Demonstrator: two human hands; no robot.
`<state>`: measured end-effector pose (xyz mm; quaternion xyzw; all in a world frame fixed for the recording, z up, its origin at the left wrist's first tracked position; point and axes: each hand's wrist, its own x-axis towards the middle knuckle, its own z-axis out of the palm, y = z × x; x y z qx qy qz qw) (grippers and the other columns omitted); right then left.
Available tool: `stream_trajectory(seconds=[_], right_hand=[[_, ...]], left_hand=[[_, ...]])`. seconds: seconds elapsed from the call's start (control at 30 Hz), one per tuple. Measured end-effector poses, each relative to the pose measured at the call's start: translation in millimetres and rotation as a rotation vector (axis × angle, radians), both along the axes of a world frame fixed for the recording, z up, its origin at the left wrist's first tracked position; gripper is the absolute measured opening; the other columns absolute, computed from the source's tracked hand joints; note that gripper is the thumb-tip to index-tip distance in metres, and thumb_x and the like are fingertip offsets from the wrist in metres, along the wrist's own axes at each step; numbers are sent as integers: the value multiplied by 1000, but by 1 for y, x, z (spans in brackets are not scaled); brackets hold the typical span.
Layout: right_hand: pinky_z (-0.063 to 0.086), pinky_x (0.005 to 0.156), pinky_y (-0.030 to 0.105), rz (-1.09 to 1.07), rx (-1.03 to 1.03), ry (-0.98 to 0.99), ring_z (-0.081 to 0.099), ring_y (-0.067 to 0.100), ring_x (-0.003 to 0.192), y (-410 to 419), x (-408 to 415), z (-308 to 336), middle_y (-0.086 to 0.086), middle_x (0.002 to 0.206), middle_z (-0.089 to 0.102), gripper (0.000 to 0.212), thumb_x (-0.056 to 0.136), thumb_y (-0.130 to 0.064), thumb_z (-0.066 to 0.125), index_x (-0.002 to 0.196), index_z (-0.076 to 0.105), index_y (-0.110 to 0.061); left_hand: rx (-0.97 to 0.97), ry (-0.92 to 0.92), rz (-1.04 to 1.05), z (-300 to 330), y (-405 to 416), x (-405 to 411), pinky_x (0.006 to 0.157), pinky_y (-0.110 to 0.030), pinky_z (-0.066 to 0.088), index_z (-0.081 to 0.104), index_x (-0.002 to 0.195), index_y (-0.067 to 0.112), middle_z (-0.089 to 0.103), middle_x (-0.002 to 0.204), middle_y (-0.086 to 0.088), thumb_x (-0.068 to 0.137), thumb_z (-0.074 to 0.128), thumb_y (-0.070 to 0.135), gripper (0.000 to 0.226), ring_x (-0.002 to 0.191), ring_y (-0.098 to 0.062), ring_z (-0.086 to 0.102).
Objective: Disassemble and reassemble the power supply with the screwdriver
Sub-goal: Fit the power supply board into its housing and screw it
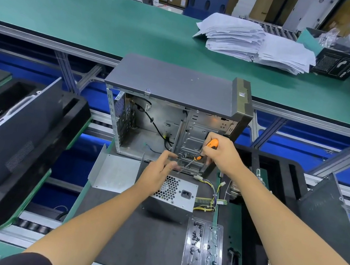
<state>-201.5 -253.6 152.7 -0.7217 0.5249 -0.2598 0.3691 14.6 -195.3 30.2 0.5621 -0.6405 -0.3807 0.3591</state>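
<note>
Head view: one power supply (173, 196), one screwdriver (203, 152) in right hand's (219, 155) grip, left hand (157, 173) spread.

– What do we have on the dark mat?
– Our right hand (219, 155) grips an orange-and-black-handled screwdriver (201, 154), tip angled down over the grey metal power supply box (175, 199). Our left hand (157, 173) rests on its top edge, fingers relaxed.
– And behind?
– We see the open grey computer tower case (172, 113), upright; a clear plastic screw tray (203, 248) lies near the box
</note>
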Motion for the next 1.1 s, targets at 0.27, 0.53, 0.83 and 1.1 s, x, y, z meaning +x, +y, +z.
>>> stream_trajectory(seconds=[0.27, 0.53, 0.83, 1.1], right_hand=[[54, 51, 34, 0, -18, 39, 64, 25, 51, 1, -9, 7, 10, 72, 68, 10, 80, -11, 61, 73, 59, -18], [55, 51, 34, 14, -7, 47, 65, 33, 56, 1, -11, 7, 8, 69, 67, 15, 80, -9, 63, 71, 58, -20], [54, 51, 39, 22, 14, 33, 64, 36, 53, -2, -8, 3, 9, 68, 67, 12, 78, -4, 63, 73, 59, -14], [53, 46, 40, 44, 10, 0, 62, 33, 49, -5, 0, -1, 8, 68, 67, 12, 77, -5, 63, 72, 59, -16]], left_hand=[[110, -654, -33, 6, -18, -6, 74, -36, 53, 57, 80, 23, 65, 75, 4, 103, 17, 65, 62, 78, -20, 65], [333, -719, -376, 10, -51, -19, 64, -33, 42, 45, 67, 16, 50, 63, -1, 103, 31, 62, 60, 62, -20, 51], [218, -780, -350, -10, -52, -17, 59, -35, 36, 44, 62, 20, 48, 59, 2, 102, 25, 66, 64, 57, -14, 47], [198, -807, -354, -15, -54, -17, 55, -32, 34, 49, 64, 18, 54, 60, 1, 103, 22, 65, 67, 59, -15, 53]])
